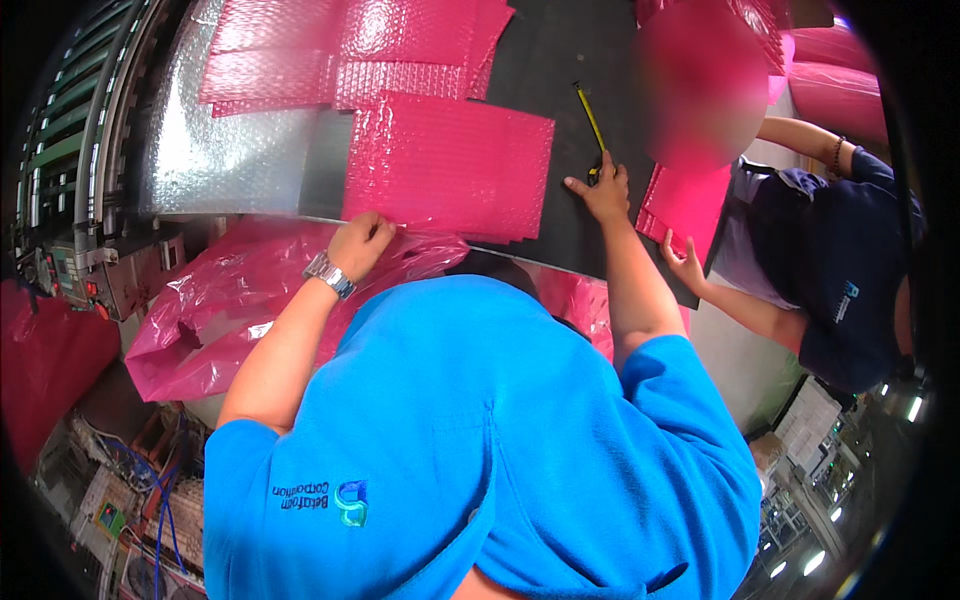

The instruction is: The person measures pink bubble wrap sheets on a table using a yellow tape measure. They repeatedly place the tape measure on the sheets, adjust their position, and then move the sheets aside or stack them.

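A stack of pink bubble-wrap pouches [450,165] lies on the dark table in front of me. My left hand [362,245] is at the stack's near left corner, its fingers curled by the table edge; what they pinch, if anything, is hidden. Under that hand a large pink plastic bag [250,300] hangs along the edge. To the right of the stack, my right hand [607,192] has its thumb and index finger spread around the small case of a tape measure [592,120]. The yellow blade extends away from me across the tabletop.
More pink bubble-wrap pouches [400,45] lie at the far left over a silvery bubble sheet [220,150]. On the right, a co-worker in a dark shirt [850,280] has a hand at another pink stack [700,205]. A roller conveyor [75,130] and control box [90,275] stand left.
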`<state>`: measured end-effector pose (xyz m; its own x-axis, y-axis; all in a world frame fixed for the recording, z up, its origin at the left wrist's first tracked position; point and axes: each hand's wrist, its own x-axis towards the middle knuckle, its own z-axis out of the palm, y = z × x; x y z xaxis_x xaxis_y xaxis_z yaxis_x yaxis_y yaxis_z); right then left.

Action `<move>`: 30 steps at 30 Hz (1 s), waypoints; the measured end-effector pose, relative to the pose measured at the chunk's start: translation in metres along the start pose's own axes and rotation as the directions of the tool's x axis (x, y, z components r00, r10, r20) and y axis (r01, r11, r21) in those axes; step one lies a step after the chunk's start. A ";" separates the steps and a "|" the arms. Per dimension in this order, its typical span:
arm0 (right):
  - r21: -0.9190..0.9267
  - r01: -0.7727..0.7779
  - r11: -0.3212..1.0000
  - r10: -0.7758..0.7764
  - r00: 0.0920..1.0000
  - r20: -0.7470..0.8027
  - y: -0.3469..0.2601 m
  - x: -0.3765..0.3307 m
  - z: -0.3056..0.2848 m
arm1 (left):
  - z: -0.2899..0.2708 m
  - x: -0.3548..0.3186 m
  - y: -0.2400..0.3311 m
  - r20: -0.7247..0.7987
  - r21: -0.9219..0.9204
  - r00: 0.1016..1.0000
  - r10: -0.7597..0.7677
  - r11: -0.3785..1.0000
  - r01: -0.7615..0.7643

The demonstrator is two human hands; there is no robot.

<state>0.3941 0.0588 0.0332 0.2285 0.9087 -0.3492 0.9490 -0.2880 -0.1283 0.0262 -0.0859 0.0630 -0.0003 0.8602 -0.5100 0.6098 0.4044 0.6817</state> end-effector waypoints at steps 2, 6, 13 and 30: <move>0.014 -0.006 1.000 0.005 0.997 0.083 0.005 0.013 0.004 | 0.007 0.013 0.023 -0.036 -0.032 0.999 -0.017 0.999 0.016; 0.172 0.073 0.982 -0.089 0.992 0.087 0.031 0.041 0.014 | 0.045 0.044 0.014 -0.525 0.163 0.837 0.151 0.984 -0.075; 0.680 0.042 0.732 -0.439 0.793 0.423 0.061 0.027 -0.041 | 0.054 0.069 0.007 -0.436 0.099 0.886 -0.155 0.971 0.218; 0.366 0.455 0.812 -0.583 0.609 0.537 0.042 0.061 -0.046 | 0.036 0.076 0.032 -0.311 0.129 0.911 -0.270 0.938 0.322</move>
<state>0.4581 0.1157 0.0495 -0.5310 0.5597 -0.6362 0.7948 0.0687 -0.6030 0.0742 -0.0191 0.0269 -0.4112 0.7713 -0.4858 0.6743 0.6160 0.4073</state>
